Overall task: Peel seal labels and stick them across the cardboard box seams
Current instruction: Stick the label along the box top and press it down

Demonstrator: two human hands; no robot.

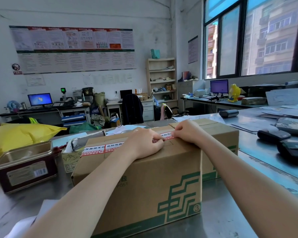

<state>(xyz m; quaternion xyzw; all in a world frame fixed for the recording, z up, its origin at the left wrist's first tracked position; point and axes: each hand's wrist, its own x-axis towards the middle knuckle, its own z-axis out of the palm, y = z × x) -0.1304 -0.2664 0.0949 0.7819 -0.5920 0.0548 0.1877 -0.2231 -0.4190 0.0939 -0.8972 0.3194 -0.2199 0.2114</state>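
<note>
A brown cardboard box (144,182) with a green logo stands on the metal table in front of me. A red and white seal label (100,148) runs along its top seam from the left edge toward the middle. My left hand (144,143) lies flat on the box top, fingertips pressing on the label. My right hand (187,130) rests just to the right, its fingertips down on the label's far end (167,135). Both hands touch the label; part of it is hidden beneath them.
A dark red tin (24,167) with an open top sits at the left, a yellow bag (21,136) behind it. A small carton (70,157) stands beside the box. Black handheld devices (273,135) and papers lie at the right on the table.
</note>
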